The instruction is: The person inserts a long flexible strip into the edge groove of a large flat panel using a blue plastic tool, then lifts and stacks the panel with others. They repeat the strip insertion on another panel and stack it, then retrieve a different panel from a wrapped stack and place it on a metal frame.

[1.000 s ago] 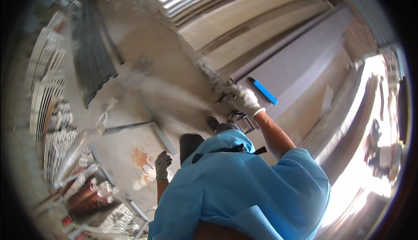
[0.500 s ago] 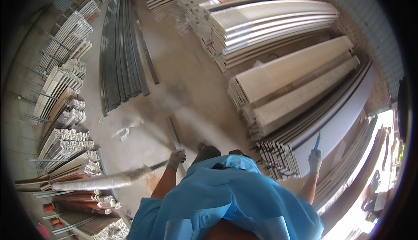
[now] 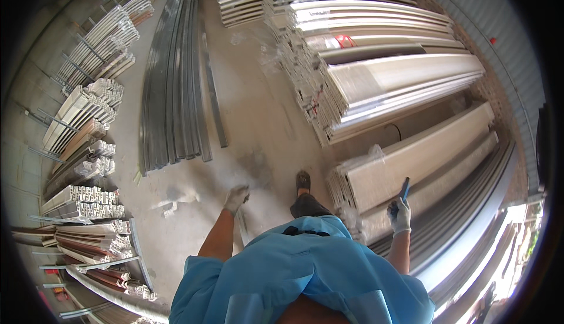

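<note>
My left hand (image 3: 237, 199), in a pale work glove, hangs low over the floor with its fingers loosely apart and nothing visible in them. A narrow grey strip (image 3: 242, 223) lies on the floor just behind it. My right hand (image 3: 401, 217), in a whitish glove with darker fingers, is closed around a slim blue tool (image 3: 405, 187) that points up and away; its exact kind is too small to make out. Beyond that hand lies a wrapped long beige panel stack (image 3: 420, 150).
Long dark grey profiles (image 3: 176, 89) lie on the concrete floor ahead. Stacks of pale profiles (image 3: 405, 77) line the right side. Racked profiles (image 3: 88, 197) fill the left, with metal rack arms (image 3: 88, 311) jutting out. My shoe (image 3: 302, 180) is on the floor between.
The view has shifted forward along the floor, and the right-hand stacks sit lower in it. My right hand has come inward with the blue tool. The left hand has moved past the grey strip.
</note>
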`<action>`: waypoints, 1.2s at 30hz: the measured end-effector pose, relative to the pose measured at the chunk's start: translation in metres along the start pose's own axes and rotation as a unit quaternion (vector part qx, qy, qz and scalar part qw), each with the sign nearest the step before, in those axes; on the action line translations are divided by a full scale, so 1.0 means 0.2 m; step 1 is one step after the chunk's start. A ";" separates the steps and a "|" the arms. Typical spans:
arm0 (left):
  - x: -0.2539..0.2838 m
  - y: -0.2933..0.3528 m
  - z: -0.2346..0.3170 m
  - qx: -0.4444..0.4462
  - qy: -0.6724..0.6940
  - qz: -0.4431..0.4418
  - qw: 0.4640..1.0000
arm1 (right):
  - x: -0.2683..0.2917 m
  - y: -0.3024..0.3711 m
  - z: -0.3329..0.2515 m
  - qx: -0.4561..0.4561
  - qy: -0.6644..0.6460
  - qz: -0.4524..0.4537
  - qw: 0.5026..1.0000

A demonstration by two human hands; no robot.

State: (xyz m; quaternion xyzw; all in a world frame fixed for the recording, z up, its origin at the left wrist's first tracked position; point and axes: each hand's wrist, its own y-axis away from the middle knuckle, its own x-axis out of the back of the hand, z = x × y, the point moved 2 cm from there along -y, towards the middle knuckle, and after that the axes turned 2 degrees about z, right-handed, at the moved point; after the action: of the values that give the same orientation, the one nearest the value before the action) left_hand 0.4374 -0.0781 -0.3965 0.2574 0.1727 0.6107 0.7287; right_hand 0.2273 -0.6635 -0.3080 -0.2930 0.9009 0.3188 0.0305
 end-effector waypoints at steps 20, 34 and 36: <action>0.80 -0.64 -0.46 0.252 0.115 0.133 0.952 | -3.01 -1.05 0.02 -0.133 0.193 -0.284 0.930; 1.41 -2.95 2.52 -0.054 -0.042 0.068 0.995 | -4.08 -1.43 0.07 -0.182 0.075 -0.202 0.959; 1.19 -3.22 2.79 -0.060 -0.081 0.028 0.994 | -4.24 -1.60 0.05 -0.156 0.097 -0.207 0.961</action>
State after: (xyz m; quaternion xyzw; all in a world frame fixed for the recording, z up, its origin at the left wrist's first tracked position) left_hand 1.3151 -0.0149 -0.3080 0.2665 0.0687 0.6171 0.7372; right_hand 1.1019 -0.4257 -0.2891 -0.5039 0.7581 0.4124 -0.0379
